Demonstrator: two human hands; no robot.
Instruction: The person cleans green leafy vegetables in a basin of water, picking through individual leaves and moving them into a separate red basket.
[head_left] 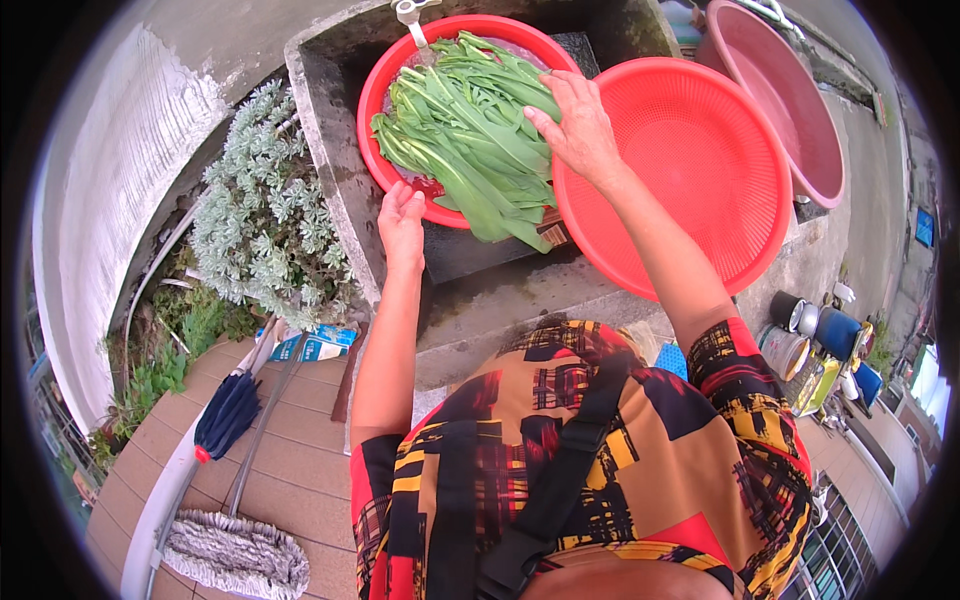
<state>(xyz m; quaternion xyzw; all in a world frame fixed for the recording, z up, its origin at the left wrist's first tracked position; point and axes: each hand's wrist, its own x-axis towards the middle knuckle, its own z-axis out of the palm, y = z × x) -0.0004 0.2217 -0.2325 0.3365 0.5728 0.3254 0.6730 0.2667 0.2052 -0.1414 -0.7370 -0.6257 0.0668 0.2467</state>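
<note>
A red basin (372,150) stands in the concrete sink under the tap (410,14), heaped with long green leafy vegetables (465,130). Some leaves hang over its near rim. My left hand (402,228) is closed at the basin's near-left rim, its fingertips partly hidden by the hand. On the right side of the heap lies my right hand (578,125), fingers stretched and thumb apart, touching the leaves. Just beneath my right forearm is a red plastic colander (690,170), with nothing in it, tilted against the sink's edge and beside the basin.
The rough concrete sink wall (325,150) bounds the left side. Beyond it grows a silvery-leaved bush (265,215). A large pink tub (785,110) leans at the far right. A folded dark umbrella (228,415) and a mop (235,553) are at lower left; buckets (785,350) stand at right.
</note>
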